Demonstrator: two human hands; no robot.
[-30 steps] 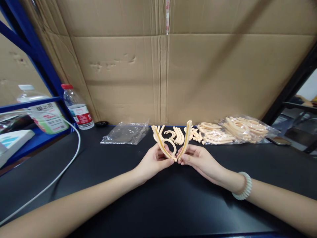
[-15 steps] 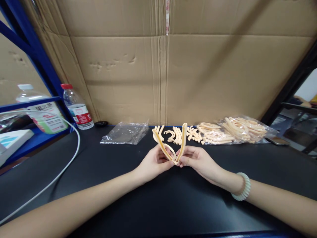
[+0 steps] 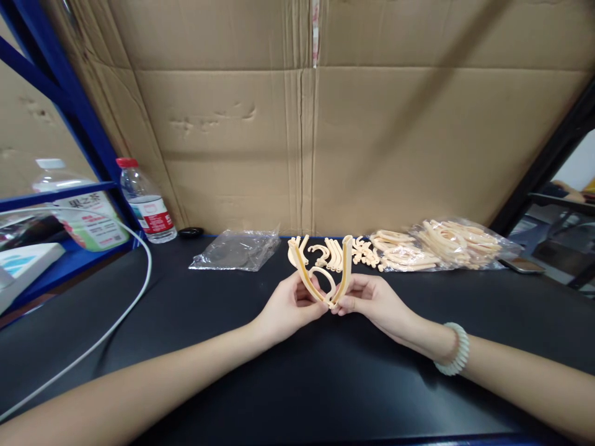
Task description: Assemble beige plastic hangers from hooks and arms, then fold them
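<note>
Head view: the left hand's [image 3: 289, 305] fingers are pinched tight on one cream strip [image 3: 303, 274], the right hand's [image 3: 374, 302] on another strip [image 3: 346, 266], bottoms meeting in a V with a hook [image 3: 330, 280] between. Loose parts [image 3: 335, 255] lie just behind on the black table [image 3: 297, 384], bagged parts [image 3: 458, 240] off right.

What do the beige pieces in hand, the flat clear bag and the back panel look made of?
Beige pieces: likely moulded plastic, smooth; even colour and a channelled side suggest it.
Flat clear bag: thin plastic film, glossy, with wrinkles catching light.
Back panel: apparently cardboard, matte brown, with fold creases.
</note>
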